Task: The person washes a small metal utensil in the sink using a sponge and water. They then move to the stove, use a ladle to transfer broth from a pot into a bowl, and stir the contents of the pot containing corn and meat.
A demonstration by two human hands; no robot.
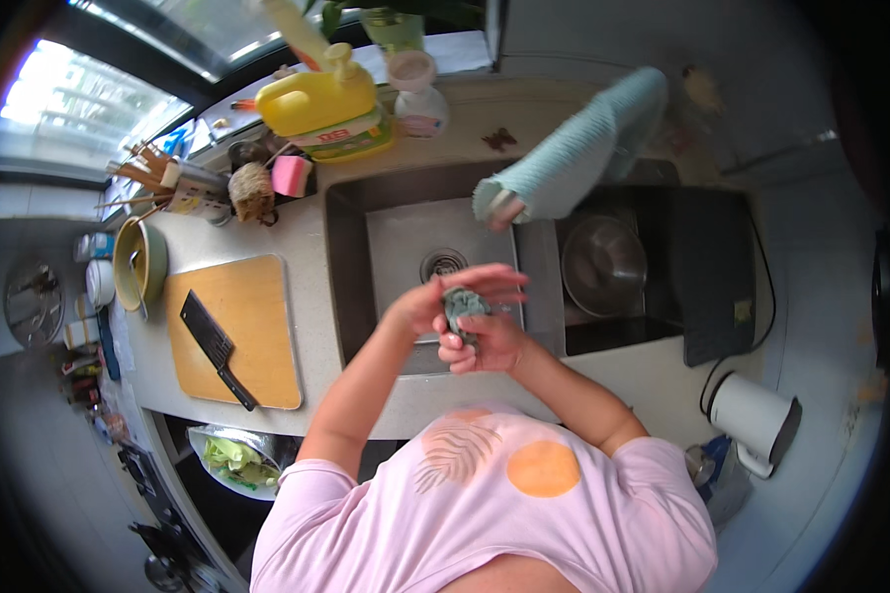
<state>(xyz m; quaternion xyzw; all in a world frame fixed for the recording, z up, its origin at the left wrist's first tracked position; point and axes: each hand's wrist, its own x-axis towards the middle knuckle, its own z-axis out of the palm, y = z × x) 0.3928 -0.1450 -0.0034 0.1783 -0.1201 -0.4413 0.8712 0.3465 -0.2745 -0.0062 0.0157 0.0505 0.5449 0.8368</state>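
Observation:
Both hands meet above the near edge of the steel sink (378, 269). A crumpled grey-green cloth (460, 304) is bunched in my right hand (500, 341), whose fingers curl round it from below. My left hand (429, 300) lies against the cloth's far-left side, its fingers stretched out to the right over it. Part of the cloth is hidden by the fingers. Beyond my hands, a pale blue ribbed cloth (574, 153) covers the faucet, and its spout end (506, 210) peeks out over the sink.
A wooden cutting board (267, 326) with a black cleaver (208, 334) lies left. Behind stand a yellow jug (321, 104), a pink sponge (291, 176) and a utensil holder (196, 193). A metal bowl (603, 265) sits in the right basin; a white kettle (747, 410) stands near right.

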